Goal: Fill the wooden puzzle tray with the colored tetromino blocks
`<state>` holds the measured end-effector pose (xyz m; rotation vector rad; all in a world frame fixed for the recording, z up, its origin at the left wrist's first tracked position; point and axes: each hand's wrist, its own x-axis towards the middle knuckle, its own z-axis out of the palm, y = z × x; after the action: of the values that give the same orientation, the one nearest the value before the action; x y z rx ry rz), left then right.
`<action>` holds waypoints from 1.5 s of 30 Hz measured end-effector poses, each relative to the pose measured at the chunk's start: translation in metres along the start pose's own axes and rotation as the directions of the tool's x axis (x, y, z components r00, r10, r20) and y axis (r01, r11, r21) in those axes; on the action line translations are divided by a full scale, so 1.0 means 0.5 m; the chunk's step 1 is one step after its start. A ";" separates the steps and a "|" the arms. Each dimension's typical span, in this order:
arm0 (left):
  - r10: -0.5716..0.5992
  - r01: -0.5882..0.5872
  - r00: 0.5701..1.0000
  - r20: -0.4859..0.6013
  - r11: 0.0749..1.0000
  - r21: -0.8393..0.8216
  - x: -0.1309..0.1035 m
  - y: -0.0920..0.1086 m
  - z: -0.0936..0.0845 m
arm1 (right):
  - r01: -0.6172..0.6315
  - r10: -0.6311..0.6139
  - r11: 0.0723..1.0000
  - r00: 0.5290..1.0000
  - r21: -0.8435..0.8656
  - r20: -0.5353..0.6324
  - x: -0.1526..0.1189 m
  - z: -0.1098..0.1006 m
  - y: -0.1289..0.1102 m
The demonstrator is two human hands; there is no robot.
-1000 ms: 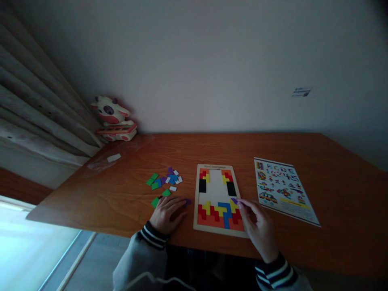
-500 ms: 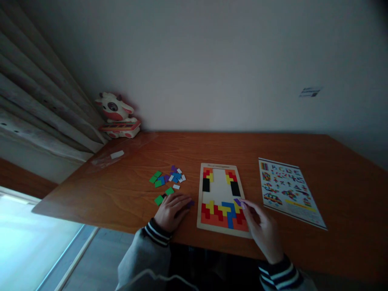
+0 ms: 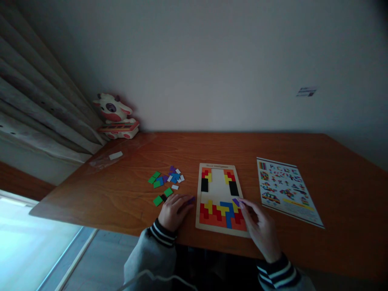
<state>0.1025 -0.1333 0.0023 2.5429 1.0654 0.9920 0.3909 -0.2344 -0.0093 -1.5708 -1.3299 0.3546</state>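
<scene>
My right hand point(image 3: 262, 228) pinches a purple puzzle piece point(image 3: 235, 202) between thumb and fingertips, over the right side of the wooden puzzle board point(image 3: 222, 165). Red, orange, yellow and blue pieces fill the board's near end. Black, red, yellow and orange pieces line both sides of its far half, around a bare pale middle. To the left of the board, my left hand point(image 3: 172, 212) has its fingers curled with another purple piece point(image 3: 191, 200) at the tips. Just beyond that hand lie green pieces point(image 3: 158, 200) and a small black one, partly hidden by the fingers.
Several loose green, blue, purple and white pieces point(image 3: 174, 178) lie left of the board. A printed pattern sheet point(image 3: 287, 192) rests on the right. At the back left corner stands a cow toy with a keyboard point(image 3: 118, 117), near a clear plastic wrapper point(image 3: 104, 161) and the curtain.
My left hand has shifted slightly right toward the board, and the purple piece at its fingertips sits a little higher. The right hand has hardly moved. The whole view has shifted slightly.
</scene>
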 end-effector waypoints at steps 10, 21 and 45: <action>0.186 -0.171 0.975 0.120 0.978 -0.123 0.066 0.032 0.063 | -0.036 0.035 0.999 0.999 0.011 0.010 -0.001 0.002 -0.002; 0.151 -0.164 0.978 0.141 0.983 0.083 0.022 0.036 0.054 | -0.009 0.008 0.999 1.000 0.034 0.025 -0.001 0.003 0.003; 0.187 -0.200 0.969 0.162 0.978 0.065 0.019 0.049 0.051 | -0.006 0.006 1.000 1.000 0.008 0.015 0.000 0.004 0.000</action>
<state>0.1378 -0.1426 -0.0017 2.7800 0.8436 0.7911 0.3894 -0.2335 -0.0100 -1.5687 -1.3341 0.3750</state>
